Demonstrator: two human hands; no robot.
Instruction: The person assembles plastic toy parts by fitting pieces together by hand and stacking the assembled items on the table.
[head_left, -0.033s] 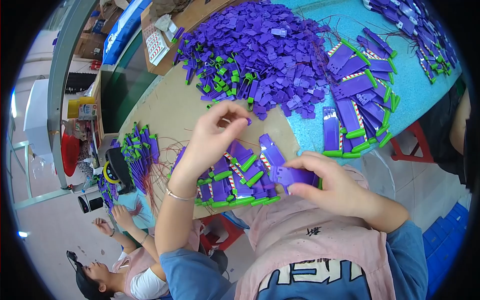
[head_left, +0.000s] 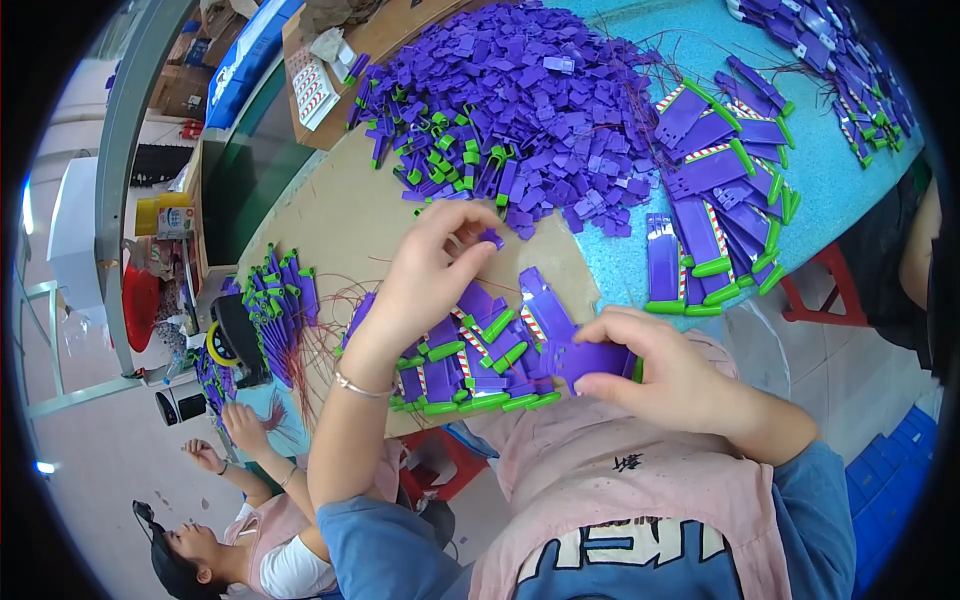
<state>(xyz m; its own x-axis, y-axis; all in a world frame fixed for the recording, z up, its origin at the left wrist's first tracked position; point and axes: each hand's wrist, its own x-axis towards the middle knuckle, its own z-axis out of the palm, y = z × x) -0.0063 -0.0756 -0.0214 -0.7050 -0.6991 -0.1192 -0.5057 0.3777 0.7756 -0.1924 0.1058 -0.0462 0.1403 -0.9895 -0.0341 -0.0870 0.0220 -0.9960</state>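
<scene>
A big pile [head_left: 530,110] of small purple bits sits on the blue table [head_left: 615,275], and part of it rests on a tan sheet [head_left: 345,195]. The left hand [head_left: 425,260] is just on the near side of the big pile. Its thumb and finger pinch a small purple piece [head_left: 491,239]. The right hand [head_left: 655,365] is farther from the big pile, on the near side and a bit to the right. Its fingers grip a flat purple part [head_left: 590,362], with the thumb on one side and the fingers on the other. A bit of green shows on it by the palm.

Between the big pile and the person's body, next to the flat purple part, lies a bunch of purple parts [head_left: 440,332] with fat green ends and red-and-white stripes. More parts like these lie in a stack [head_left: 708,175] just right of the big pile. Off to its left, on the near side, is another bunch [head_left: 285,325] with green tips, near thin red wires [head_left: 300,385]. Green-and-purple clips [head_left: 440,150] lie at the big pile's near left edge. A sheet of striped stickers [head_left: 313,92] is left of the big pile. Far off to its near left sits another person [head_left: 285,560] in a black cap.
</scene>
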